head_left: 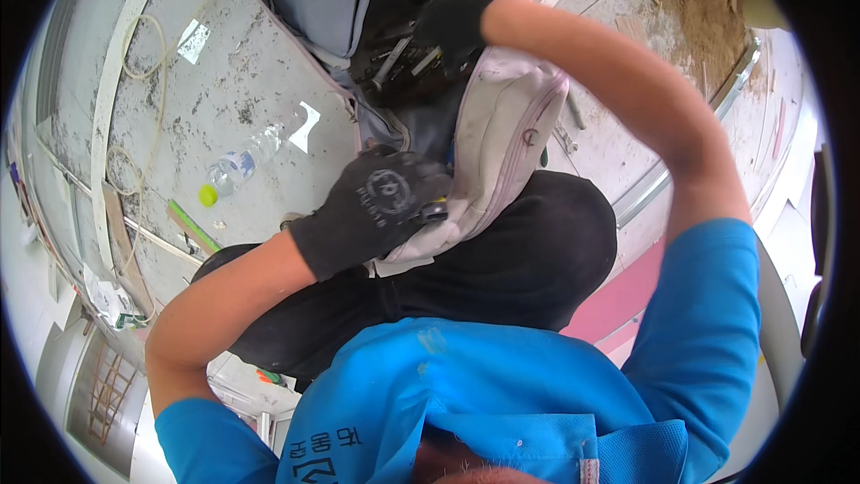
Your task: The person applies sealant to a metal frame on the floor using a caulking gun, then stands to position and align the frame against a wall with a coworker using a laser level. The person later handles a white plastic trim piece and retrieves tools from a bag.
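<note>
A tool bag (506, 130) with pale sides and a grey lining lies open in front of my knees. My left hand (372, 206), in a black glove, is closed at the bag's near end. A small dark, shiny object with a bit of yellow (434, 211) shows by its fingers; its kind is unclear. My right hand (452, 25), also gloved in black, reaches into the far right part of the bag. Its fingers are blurred and dark against the inside. Between the hands, several metal hand tools, one like a wrench (391, 63), lie in the bag.
A clear plastic bottle (235, 168) with a yellow-green cap lies on the dusty floor to the left. Beyond it run a long pale strip (116, 81) and a thin looped cable (161, 90). Brown sawdust or dirt (703, 9) covers the far right, near a metal rail (645, 193).
</note>
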Action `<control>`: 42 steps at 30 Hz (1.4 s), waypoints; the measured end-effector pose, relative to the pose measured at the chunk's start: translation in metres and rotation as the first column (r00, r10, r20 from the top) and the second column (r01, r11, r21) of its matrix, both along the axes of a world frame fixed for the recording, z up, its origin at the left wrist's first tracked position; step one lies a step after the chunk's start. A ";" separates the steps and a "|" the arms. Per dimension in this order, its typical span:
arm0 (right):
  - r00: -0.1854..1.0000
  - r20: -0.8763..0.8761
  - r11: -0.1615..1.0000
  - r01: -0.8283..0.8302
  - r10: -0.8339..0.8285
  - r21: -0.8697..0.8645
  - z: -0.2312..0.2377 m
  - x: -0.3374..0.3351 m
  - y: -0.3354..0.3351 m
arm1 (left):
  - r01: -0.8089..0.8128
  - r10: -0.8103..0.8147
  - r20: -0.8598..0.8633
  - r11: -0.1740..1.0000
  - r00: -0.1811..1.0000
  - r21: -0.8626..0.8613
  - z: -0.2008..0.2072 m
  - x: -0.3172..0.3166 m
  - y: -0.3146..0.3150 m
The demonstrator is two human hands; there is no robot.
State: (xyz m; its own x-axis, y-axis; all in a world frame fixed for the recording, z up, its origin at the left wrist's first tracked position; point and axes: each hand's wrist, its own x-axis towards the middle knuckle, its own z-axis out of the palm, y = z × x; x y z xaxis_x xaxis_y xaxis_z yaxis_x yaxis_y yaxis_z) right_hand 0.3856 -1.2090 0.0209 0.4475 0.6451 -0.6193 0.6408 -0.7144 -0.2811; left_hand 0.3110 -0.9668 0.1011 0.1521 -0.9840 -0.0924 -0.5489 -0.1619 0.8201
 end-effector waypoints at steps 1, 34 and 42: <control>0.998 0.044 0.999 0.051 -0.050 -0.017 -0.008 -0.002 0.007 | 0.017 -0.021 0.068 0.998 0.997 0.055 0.005 0.005 0.004; 0.020 -0.987 -0.293 0.956 0.158 -0.028 -0.046 -0.045 -0.008 | -0.119 0.100 0.171 0.988 0.980 0.102 -0.027 0.008 0.033; 0.124 -0.968 -0.418 0.908 0.219 0.022 -0.009 -0.044 0.006 | -0.103 0.079 0.222 0.990 0.972 0.098 -0.029 0.006 0.032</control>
